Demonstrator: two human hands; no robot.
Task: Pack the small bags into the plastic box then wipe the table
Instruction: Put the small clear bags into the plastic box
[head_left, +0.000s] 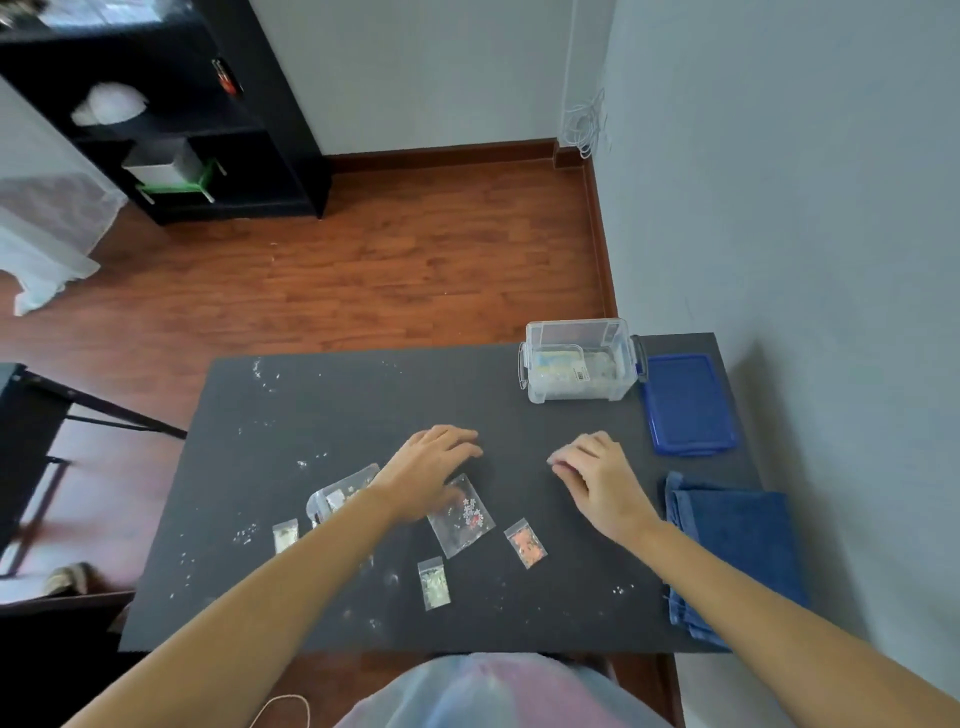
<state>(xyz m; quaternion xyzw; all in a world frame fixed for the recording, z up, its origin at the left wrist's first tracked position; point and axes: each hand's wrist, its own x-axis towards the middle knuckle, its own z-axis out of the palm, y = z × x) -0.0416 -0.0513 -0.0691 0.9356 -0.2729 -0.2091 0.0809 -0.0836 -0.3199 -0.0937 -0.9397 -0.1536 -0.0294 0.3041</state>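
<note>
The left hand (434, 470) lay flat and loose on the big bag (462, 517), holding nothing. The right hand (592, 470) was curled, empty. The box (579, 364) stood far right, nearer the right hand.

The matte black tabletop (322, 415) is flecked with white specks. A clear plastic box (579, 364) is seen beside a flat royal-blue plastic lid (688, 402) — near them, a folded dark-blue cloth (743, 540). Orange-red bits fill one small clear bag (525, 543); pale greenish ones — another small clear bag (434, 582).
</note>
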